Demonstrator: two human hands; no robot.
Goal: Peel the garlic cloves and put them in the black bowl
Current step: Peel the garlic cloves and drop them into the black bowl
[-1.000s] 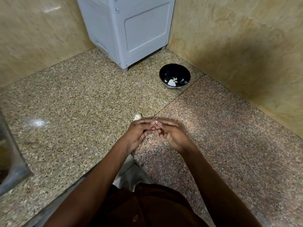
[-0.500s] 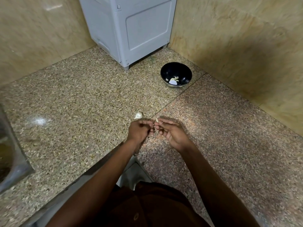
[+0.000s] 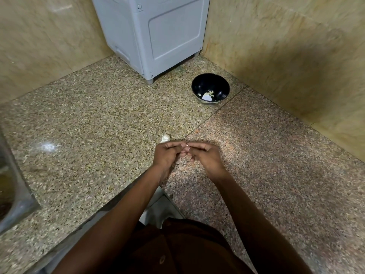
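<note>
My left hand and my right hand meet fingertip to fingertip over the granite counter. Between the fingertips they pinch a small garlic clove, of which only a pale sliver shows. A white unpeeled piece of garlic lies on the counter just beyond my left hand. The black bowl stands farther back near the right wall, with a few pale peeled cloves inside.
A grey appliance fills the back corner between the tiled walls. A steel sink's edge shows at the far left. The counter's front edge runs under my forearms.
My hands have drawn together again around the clove, with the fingertips now overlapping. The clove shows less than half a second ago.
</note>
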